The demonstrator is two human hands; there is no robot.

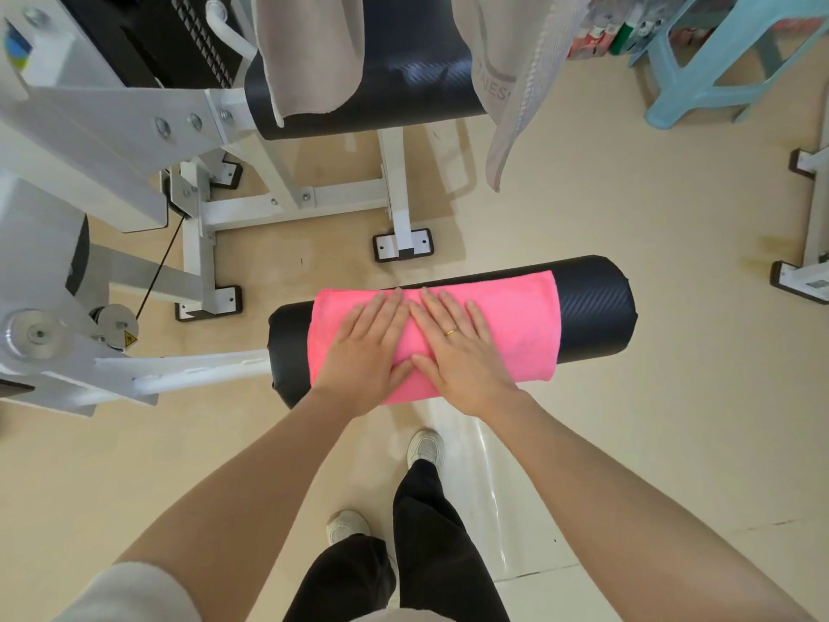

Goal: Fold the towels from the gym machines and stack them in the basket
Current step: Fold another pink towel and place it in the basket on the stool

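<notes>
Left hand (365, 347), right hand (457, 352): both flat, fingers straight, grasping nothing, pressing pink towel (516, 325) onto black roller pad (596, 307) as worktop, likely smoothing fold. Beige towels (309, 51) at 12 o'clock await. Basket unseen.

1. The pale grey towel (502, 74) hanging over the right end of the upper black pad (403, 74) carries faint pale capitals; only the end of a word shows, reading "NESS", with the start lost in the fold
2. A small yellow triangular warning sign (129, 338) sits on the white machine frame (112, 127) beside the pulley (38, 333) at the left; its symbol is too small to make out
3. A blue, green and yellow sticker (18, 49) sits on the frame at the top left; no lettering on it can be read
4. The bottles (628, 29) at the top right bear labels too blurred to read
</notes>
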